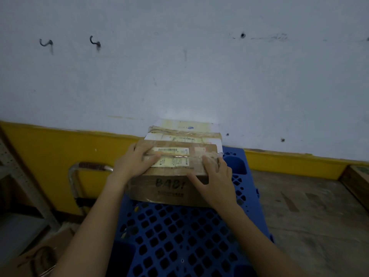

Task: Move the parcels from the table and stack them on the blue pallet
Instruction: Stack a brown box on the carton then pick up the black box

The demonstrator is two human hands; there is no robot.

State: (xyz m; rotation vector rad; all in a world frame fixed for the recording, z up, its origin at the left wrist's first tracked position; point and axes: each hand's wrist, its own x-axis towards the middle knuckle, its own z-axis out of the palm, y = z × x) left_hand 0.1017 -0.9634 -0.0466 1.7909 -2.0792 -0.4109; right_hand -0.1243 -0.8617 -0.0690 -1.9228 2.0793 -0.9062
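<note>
A brown cardboard parcel with a shipping label and clear tape rests on the blue grid pallet, near its far end. My left hand grips its top left corner. My right hand clasps its right end, thumb on the front face. Behind it, against the wall, lies a second taped parcel with a white one beyond it.
A white wall with a yellow lower band stands just past the pallet. A chrome cart handle rises at the left beside grey shelving. Brown cardboard lies at bottom left. Bare concrete floor spreads right, with a wooden edge.
</note>
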